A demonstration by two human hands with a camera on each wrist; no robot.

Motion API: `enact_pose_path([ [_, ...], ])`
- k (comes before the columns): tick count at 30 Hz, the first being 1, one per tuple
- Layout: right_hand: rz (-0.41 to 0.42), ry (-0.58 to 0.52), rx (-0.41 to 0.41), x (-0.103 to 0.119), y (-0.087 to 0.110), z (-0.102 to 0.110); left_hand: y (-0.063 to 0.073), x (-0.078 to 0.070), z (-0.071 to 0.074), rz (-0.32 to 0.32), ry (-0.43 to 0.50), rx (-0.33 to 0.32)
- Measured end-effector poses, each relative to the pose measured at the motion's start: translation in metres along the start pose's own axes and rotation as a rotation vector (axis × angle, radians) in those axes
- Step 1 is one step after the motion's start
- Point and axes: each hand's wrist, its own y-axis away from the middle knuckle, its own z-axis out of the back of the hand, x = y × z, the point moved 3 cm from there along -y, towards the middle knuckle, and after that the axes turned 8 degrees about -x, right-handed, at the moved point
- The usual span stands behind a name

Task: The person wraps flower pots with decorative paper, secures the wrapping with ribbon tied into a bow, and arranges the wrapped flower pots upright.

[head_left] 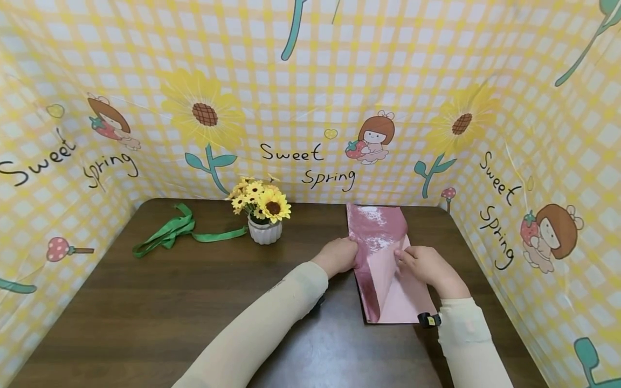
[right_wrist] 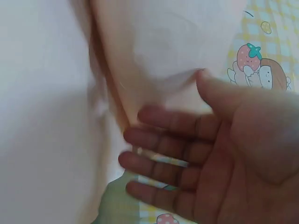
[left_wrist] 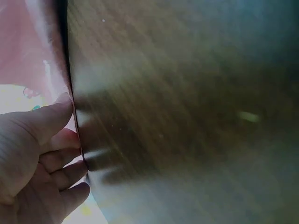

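Note:
Right of the table's middle lies a flat pink packet [head_left: 412, 302] of sheets with a dark edge along its left and bottom. Its top sheet [head_left: 380, 231] is shiny dark pink with white patches; the near part is folded back, showing a pale underside. My left hand [head_left: 338, 256] grips the left edge, thumb and fingertips right at the rim in the left wrist view. With thumb and forefinger my right hand [head_left: 427, 264] pinches the raised pale flap [right_wrist: 173, 56]; in the right wrist view the other fingers stretch out beside the sheet.
A white ribbed pot [head_left: 265, 231] of yellow artificial flowers [head_left: 262, 202] stands at the back, left of the packet. Farther left a green ribbon [head_left: 170, 231] lies loosely bunched, one end reaching the pot. Yellow checked cloth walls [head_left: 310, 97] enclose the dark wooden table [head_left: 194, 302].

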Motion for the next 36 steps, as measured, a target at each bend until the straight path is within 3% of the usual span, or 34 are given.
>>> enact_pose_path([
  [6,0.138,-0.028,0.024,-0.002,0.002,-0.005,-0.004,-0.001,-0.001,-0.006,-0.002,0.005],
  [11,0.111,-0.067,-0.025,-0.005,0.006,-0.008,-0.007,0.001,-0.002,-0.009,0.041,0.018],
  [15,0.185,0.044,-0.075,0.002,0.003,-0.013,-0.013,0.008,0.003,0.022,0.135,0.062],
  [19,0.193,0.104,-0.084,0.006,0.0,-0.017,-0.02,0.014,0.009,0.065,0.239,0.094],
  [23,0.161,0.109,-0.085,0.007,0.001,-0.018,-0.027,0.012,0.013,0.122,0.362,-0.01],
  [26,0.173,0.128,-0.088,0.01,0.002,-0.018,-0.032,0.005,0.017,0.185,0.552,-0.093],
  [30,0.187,0.15,-0.102,0.014,0.002,-0.018,-0.037,-0.009,0.022,0.239,0.741,-0.066],
  [33,0.197,0.15,-0.099,0.014,0.002,-0.019,-0.037,-0.016,0.024,0.275,0.735,-0.042],
  [36,0.22,0.152,-0.083,0.014,0.002,-0.019,-0.035,-0.016,0.026,0.296,0.678,-0.079],
])
